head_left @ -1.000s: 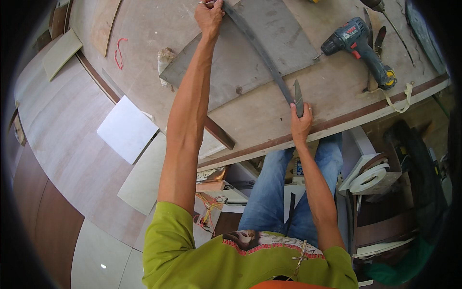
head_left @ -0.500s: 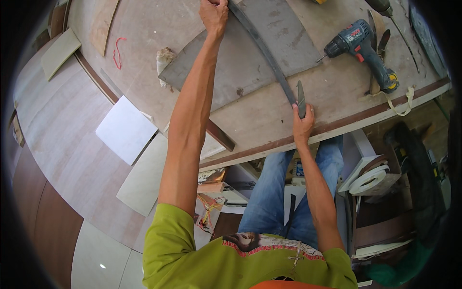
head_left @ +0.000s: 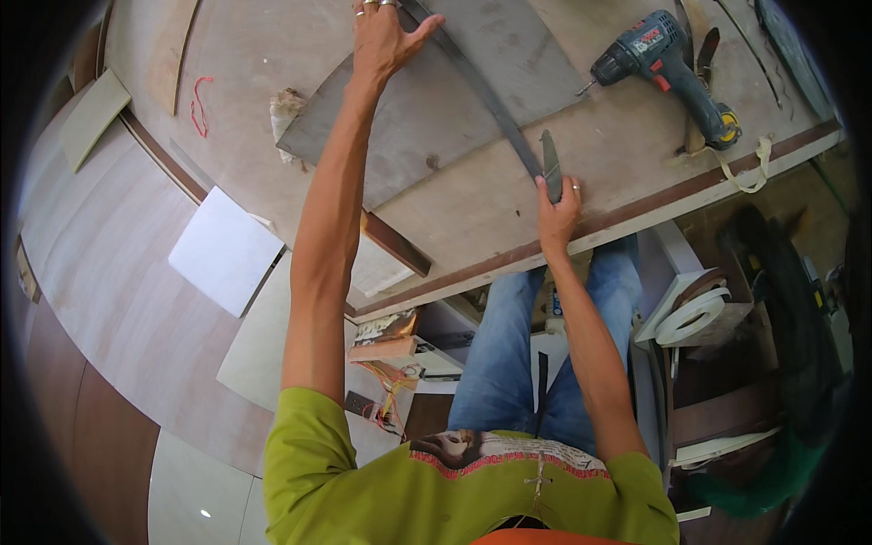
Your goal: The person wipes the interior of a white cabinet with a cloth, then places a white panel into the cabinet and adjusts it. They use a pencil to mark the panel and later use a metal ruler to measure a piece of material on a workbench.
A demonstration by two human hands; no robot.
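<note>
Left hand (head_left: 381,41): fingertips are running off the top edge, as is the far end of the dark strip (head_left: 481,91). Right hand (head_left: 556,213) is covering the knife (head_left: 550,165) handle; grip unclear.

The person wears a short-sleeved lime-green T-shirt (head_left: 363,472) with a printed band of red and pale pattern across the chest (a thin dark cord or clip hangs at its middle) and blue denim jeans (head_left: 518,354). Both forearms are bare. The left hand (head_left: 381,41) carries rings on two fingers; the right hand (head_left: 556,213) bears one ring.
</note>
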